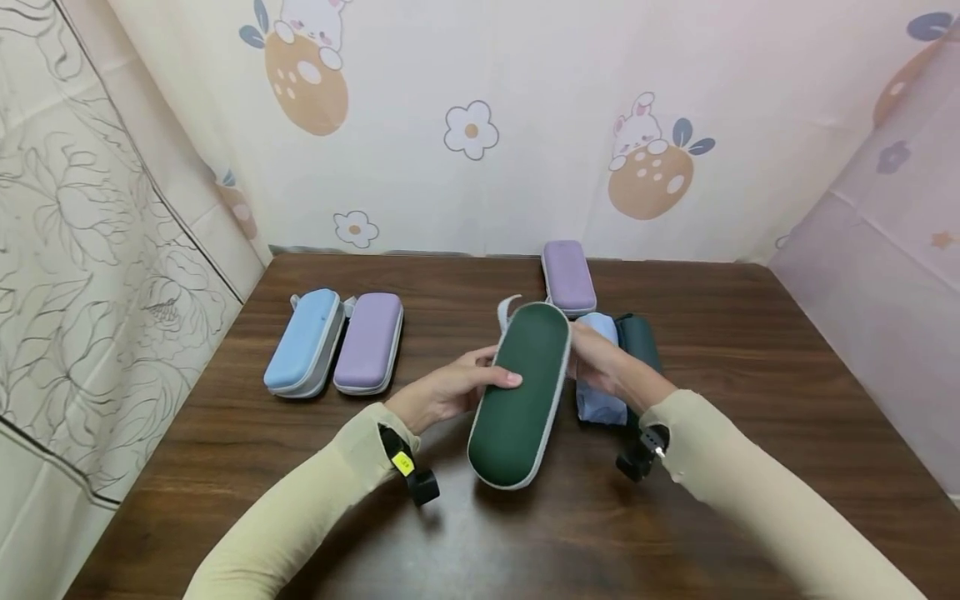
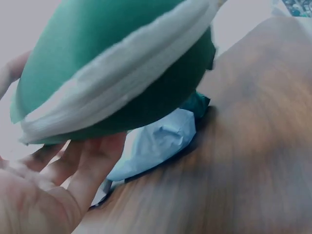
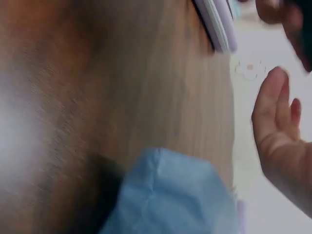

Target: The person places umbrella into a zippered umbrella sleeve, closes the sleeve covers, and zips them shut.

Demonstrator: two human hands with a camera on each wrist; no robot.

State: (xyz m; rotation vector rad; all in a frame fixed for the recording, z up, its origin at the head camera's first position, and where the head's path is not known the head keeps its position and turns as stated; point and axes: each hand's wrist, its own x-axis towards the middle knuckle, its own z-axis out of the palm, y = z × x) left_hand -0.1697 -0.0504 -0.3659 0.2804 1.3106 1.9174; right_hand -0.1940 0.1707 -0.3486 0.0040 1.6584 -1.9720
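A dark green zippered case (image 1: 521, 417) with a pale zip edge and a wrist loop is held up over the table, tilted. My left hand (image 1: 453, 388) grips it, thumb on its upper face and fingers underneath. On the case's other side is my right hand (image 1: 600, 360), its fingertips hidden behind the case in the head view. From the right wrist, that right hand (image 3: 280, 131) shows extended fingers, apart from the case. Below it lies a light blue folded fabric bundle (image 1: 602, 407), beside a dark green rolled bundle (image 1: 639, 343).
At the table's left lie a blue zippered case (image 1: 303, 342) and a purple one (image 1: 369, 343), side by side. Another purple case (image 1: 568, 275) is near the back edge, beyond the bundles. A printed curtain (image 1: 540, 167) hangs behind the wooden table (image 1: 247, 492).
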